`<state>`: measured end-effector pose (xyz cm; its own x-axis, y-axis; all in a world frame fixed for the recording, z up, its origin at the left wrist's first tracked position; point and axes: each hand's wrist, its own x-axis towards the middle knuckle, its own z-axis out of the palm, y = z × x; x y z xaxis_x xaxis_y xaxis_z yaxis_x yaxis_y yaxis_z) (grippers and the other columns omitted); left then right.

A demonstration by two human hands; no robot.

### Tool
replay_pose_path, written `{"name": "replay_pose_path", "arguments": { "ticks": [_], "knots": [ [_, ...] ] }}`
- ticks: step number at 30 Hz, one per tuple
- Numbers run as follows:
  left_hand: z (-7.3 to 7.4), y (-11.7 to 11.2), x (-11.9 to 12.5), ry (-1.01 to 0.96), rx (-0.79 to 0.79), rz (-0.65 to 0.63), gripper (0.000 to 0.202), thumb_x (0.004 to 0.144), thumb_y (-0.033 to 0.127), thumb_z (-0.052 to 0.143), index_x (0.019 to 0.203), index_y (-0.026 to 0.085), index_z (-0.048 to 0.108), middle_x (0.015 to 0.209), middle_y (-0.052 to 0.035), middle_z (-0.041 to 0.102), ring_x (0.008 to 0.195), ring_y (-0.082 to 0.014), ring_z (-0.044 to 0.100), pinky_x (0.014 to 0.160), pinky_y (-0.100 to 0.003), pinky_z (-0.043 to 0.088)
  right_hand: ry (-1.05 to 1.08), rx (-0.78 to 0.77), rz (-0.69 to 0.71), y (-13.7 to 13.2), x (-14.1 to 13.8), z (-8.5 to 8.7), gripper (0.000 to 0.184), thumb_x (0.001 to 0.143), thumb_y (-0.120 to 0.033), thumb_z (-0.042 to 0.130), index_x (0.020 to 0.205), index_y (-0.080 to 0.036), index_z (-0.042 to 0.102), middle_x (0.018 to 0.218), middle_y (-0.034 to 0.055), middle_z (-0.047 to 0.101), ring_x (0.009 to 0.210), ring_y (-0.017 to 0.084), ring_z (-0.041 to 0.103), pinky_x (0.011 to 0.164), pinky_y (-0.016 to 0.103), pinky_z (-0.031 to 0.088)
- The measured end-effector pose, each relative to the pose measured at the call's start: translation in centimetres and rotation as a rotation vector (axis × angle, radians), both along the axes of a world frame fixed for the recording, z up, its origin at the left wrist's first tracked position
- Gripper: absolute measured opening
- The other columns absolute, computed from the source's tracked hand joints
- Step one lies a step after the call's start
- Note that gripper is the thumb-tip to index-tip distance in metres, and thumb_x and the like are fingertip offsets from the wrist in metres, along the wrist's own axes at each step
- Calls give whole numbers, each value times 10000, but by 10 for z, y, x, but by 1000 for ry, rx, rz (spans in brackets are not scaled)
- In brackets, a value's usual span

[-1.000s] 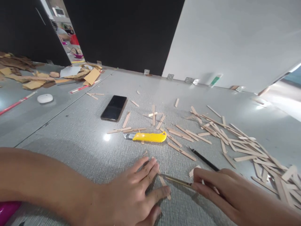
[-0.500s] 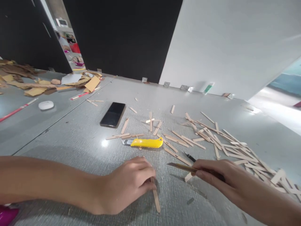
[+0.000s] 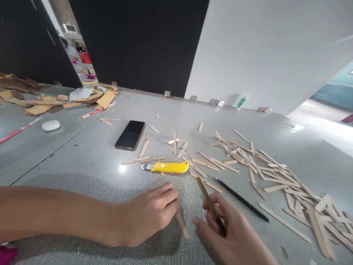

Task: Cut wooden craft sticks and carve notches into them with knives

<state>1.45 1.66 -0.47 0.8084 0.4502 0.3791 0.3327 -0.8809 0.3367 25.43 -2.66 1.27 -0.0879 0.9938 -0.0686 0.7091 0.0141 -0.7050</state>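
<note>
Wooden stick (image 3: pixel 182 225) is pinched flat on grey table (image 3: pixel 91 165) by left hand (image 3: pixel 150 215), slim craft knife (image 3: pixel 209 201) is gripped in right hand (image 3: pixel 234 235); blade is best angled off the fingertips (image 3: pixel 174 204).

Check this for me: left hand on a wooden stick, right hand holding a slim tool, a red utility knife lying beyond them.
Wrong colour: the utility knife is yellow, as the head view shows. The rest stands: the left hand touches a wooden stick, and the right hand holds a slim tool.
</note>
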Motion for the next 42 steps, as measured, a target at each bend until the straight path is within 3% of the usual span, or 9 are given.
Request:
{"name": "replay_pose_path", "arguments": {
  "ticks": [3, 7, 13, 18, 25, 33, 42],
  "knots": [
    [0, -2, 0, 54, 32, 10, 176, 889, 28, 660, 1004, 157, 695, 955, -82, 667, 928, -245, 586, 886, -384, 539, -26, 70, -60, -10, -12, -5, 311, 849, -384, 742, 908, -300, 448, 618, -98, 409, 523, 158, 416, 539, 298, 360],
    [-3, -4, 4, 107, 48, 59, 160, 909, 12, 609, 973, 152, 655, 963, -83, 640, 917, -242, 574, 894, -396, 523, -79, 70, -30, -9, -14, -4, 371, 796, -313, 784, 924, -301, 435, 599, -108, 393, 517, 158, 406, 537, 294, 315],
    [-1, -5, 7, 167, 15, 94, 189, 852, 2, 647, 947, 155, 594, 995, -87, 608, 912, -238, 561, 839, -374, 524, -153, 147, 44, -9, -9, -19, 281, 871, -306, 674, 986, -294, 417, 597, -117, 389, 502, 163, 436, 533, 278, 310],
    [7, -4, 4, 195, -35, 103, 292, 727, -43, 644, 910, 166, 552, 984, -72, 584, 871, -219, 538, 753, -338, 521, -166, 146, 76, -9, -3, -28, 324, 849, -336, 694, 988, -292, 405, 606, -122, 374, 510, 158, 411, 517, 271, 298],
    [18, 4, -1, 188, -39, 80, 253, 826, -46, 612, 897, 190, 555, 970, -38, 608, 910, -202, 576, 875, -337, 527, -138, 92, 101, -4, -3, -25, 318, 854, -305, 679, 989, -289, 391, 646, -111, 445, 535, 151, 427, 535, 269, 325],
    [25, 5, -1, 251, 91, -17, 269, 795, 94, 773, 1016, 166, 639, 1021, -67, 668, 938, -233, 611, 870, -347, 533, -129, 70, 94, -4, -3, -24, 327, 818, -302, 675, 1006, -278, 408, 645, -113, 417, 538, 153, 417, 546, 274, 324],
    [15, 2, 2, 356, 353, -67, 237, 698, 13, 734, 902, 124, 689, 907, -92, 662, 871, -258, 579, 791, -391, 510, -156, 115, 62, -4, -7, -23, 346, 779, -249, 677, 957, -292, 384, 605, -134, 346, 520, 147, 361, 519, 268, 289]
  ]
}}
